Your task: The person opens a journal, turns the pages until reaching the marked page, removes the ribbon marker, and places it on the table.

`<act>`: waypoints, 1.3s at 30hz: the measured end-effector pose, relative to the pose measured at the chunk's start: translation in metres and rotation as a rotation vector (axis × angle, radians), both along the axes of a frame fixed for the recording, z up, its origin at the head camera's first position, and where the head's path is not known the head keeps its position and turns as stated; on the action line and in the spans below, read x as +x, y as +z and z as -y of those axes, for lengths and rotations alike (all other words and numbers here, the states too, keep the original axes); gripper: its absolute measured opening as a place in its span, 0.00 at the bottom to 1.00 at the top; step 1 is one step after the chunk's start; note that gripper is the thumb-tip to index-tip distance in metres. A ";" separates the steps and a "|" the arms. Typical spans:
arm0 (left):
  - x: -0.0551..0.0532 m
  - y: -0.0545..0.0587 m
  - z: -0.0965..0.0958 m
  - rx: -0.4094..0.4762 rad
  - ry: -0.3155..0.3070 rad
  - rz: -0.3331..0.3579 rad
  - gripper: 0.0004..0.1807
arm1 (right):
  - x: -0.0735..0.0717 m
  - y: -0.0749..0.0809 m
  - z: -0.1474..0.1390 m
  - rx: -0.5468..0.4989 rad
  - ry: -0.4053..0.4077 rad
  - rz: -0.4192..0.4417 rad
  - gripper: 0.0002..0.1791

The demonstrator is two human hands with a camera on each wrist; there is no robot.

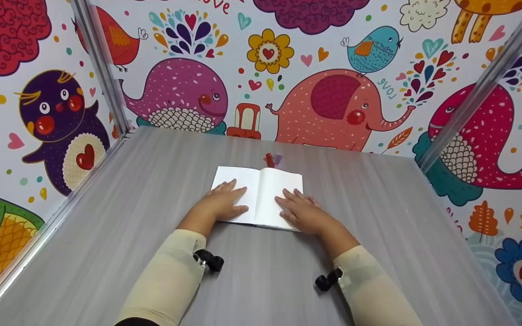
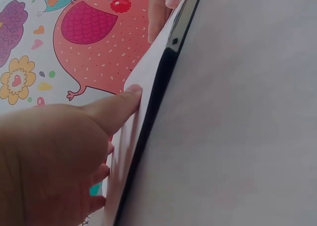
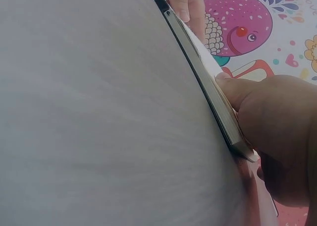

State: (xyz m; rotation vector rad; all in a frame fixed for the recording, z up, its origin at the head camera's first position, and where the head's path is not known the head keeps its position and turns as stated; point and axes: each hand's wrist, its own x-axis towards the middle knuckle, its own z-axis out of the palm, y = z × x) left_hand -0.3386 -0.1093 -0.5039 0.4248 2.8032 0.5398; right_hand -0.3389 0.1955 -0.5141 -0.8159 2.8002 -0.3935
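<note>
An open book [image 1: 268,199] with blank white pages lies on the grey table, its dark cover edge [image 2: 148,117] showing in the left wrist view. My left hand [image 1: 221,201] rests on the left page with fingers spread. On the right page lies my right hand [image 1: 304,212], its fingers stretched toward the spine. The right wrist view shows a thick stack of pages [image 3: 210,89] under the right thumb. Beyond the book's top edge, a red and purple tassel [image 1: 272,159] sticks out near the spine.
The grey tabletop [image 1: 152,181] reaches to walls printed with cartoon animals [image 1: 333,108]. Metal posts [image 1: 102,63] stand at the back corners. Each sleeved forearm carries a small black wrist device [image 1: 209,260].
</note>
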 end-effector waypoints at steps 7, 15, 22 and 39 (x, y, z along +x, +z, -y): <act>-0.001 0.000 -0.004 -0.019 0.007 0.017 0.40 | 0.002 0.005 -0.003 0.029 -0.011 -0.015 0.33; 0.001 0.003 -0.009 -0.037 0.020 0.025 0.39 | 0.004 0.009 -0.005 0.045 -0.034 0.003 0.34; 0.001 0.005 -0.010 -0.041 0.016 0.025 0.39 | 0.003 0.010 -0.008 -0.013 -0.013 -0.035 0.32; 0.002 0.002 -0.003 -0.046 0.043 0.032 0.44 | 0.003 0.028 -0.017 -0.079 -0.027 0.125 0.41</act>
